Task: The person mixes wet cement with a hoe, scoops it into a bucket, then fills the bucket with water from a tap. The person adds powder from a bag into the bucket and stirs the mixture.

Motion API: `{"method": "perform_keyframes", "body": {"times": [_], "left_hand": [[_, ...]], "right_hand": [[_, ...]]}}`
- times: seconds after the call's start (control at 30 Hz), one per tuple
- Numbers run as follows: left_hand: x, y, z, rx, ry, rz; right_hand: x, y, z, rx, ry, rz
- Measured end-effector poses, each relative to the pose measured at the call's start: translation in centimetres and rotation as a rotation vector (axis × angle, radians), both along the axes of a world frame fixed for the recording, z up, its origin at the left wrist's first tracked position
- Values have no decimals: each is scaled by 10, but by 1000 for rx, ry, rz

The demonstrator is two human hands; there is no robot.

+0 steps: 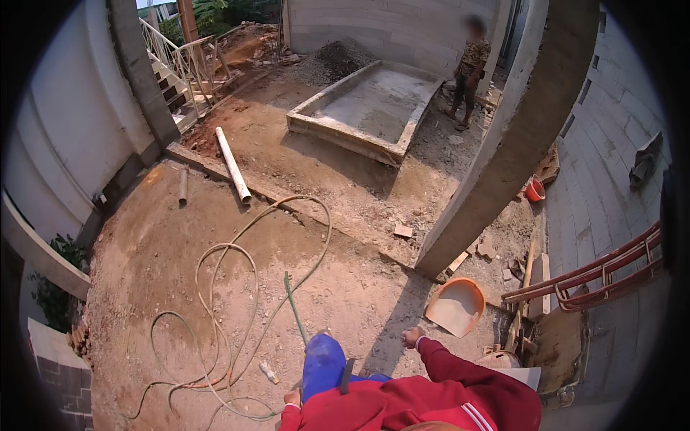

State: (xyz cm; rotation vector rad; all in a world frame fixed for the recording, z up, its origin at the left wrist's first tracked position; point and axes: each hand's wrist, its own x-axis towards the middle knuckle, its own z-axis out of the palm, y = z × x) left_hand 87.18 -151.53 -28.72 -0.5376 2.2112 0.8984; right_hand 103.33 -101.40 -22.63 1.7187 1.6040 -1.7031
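Observation:
My right hand hangs at the end of a red sleeve, its fingers curled closed with nothing visible in them. Just beyond it, apart from it, an orange scoop pan with a rounded rim lies on the ground. My left hand is low beside my blue trouser leg, and its fingers are too small and partly hidden to read. To the left of that hand, a long hose lies in loose loops over the dirt. A green hose end runs up to my knee. A small pale bottle-like piece lies nearby.
A concrete pillar leans across the right side. Ahead stands a low concrete-walled basin, with a person beside it. A white pipe and a short pipe lie left. Red metal frames jut from the right.

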Motion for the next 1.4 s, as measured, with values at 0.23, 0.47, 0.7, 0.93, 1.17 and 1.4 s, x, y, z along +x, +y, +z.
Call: {"method": "perform_keyframes", "body": {"times": [0.23,0.47,0.7,0.93,1.17,1.4], "left_hand": [[-152,120,-29,11,-321,99],[-433,248,25,347,-91,251],[-619,402,90,563,85,220],[-627,463,40,328,-222,247],[-639,562,21,373,-289,482],[-734,647,20,289,-240,305]], "right_hand": [[-206,138,34,59,210,-45],[-253,161,36,-79,-41,-124],[-269,210,0,121,-352,910],[-402,312,-3,-82,-279,-18],[-518,531,-40,132,-42,323],[-666,663,58,106,211,-240]]}}
